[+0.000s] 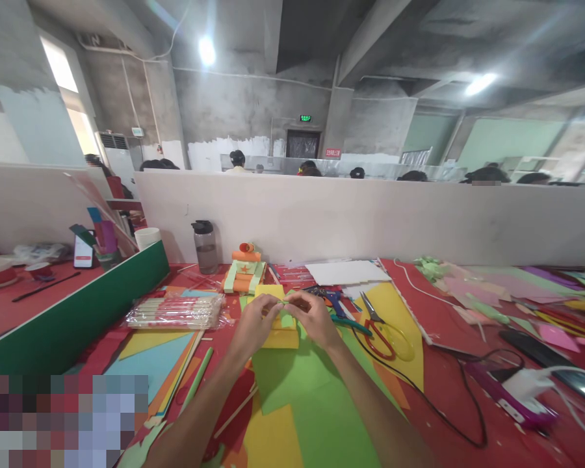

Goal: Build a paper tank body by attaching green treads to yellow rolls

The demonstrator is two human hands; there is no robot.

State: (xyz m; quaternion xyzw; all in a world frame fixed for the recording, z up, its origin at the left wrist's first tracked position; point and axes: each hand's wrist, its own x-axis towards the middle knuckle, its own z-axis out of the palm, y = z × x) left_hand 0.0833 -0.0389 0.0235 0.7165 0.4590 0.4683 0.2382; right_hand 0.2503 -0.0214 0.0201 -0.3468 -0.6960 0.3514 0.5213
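Near the middle of the table, my left hand (pixel 259 325) and my right hand (pixel 316 318) meet fingertip to fingertip. Both are closed in a pinch on a small light green paper piece (pixel 287 318), partly hidden by the fingers. Directly beneath them stands a yellow folded-paper model (pixel 279 339). It rests at the far end of large green paper sheets (pixel 316 396). Just behind my hands is an orange and pale green paper model (pixel 244 275) with a star on its front.
Right of my hands lie scissors (pixel 377 328) with red and yellow handles and a blue glue gun (pixel 335 302). A black cable crosses to a purple power strip (pixel 511 398). Leftward are wrapped sticks (pixel 175 312), a water bottle (pixel 205 250) and a green divider (pixel 78 305). A white partition (pixel 351 218) stands behind.
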